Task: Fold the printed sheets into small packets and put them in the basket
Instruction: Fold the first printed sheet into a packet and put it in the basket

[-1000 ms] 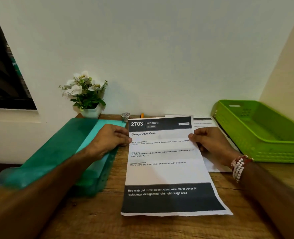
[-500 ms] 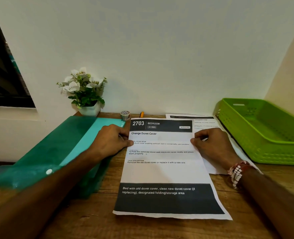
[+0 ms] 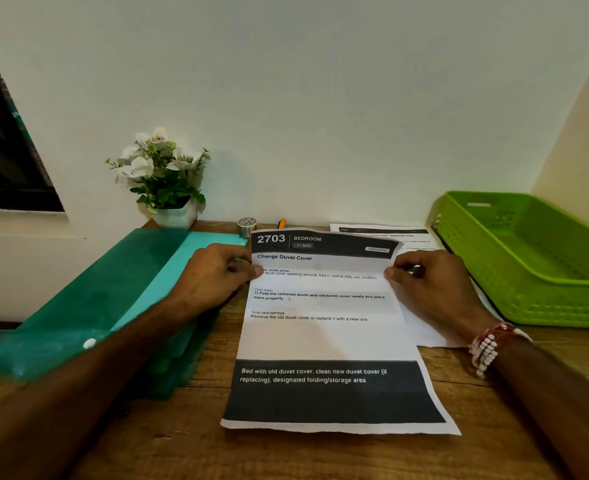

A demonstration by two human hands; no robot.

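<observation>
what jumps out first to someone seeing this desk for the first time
The printed sheet headed "2703 Bedroom" lies mid-desk, its upper sides pinched by the left hand and right hand. A bright green basket sits at the far right. A teal folder lies at the left, in front of a pot of white flowers.

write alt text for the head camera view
A left hand and right hand pinch the side edges of a printed sheet on a wooden table. A green basket stands at right, a teal folder and potted flowers at left.
</observation>
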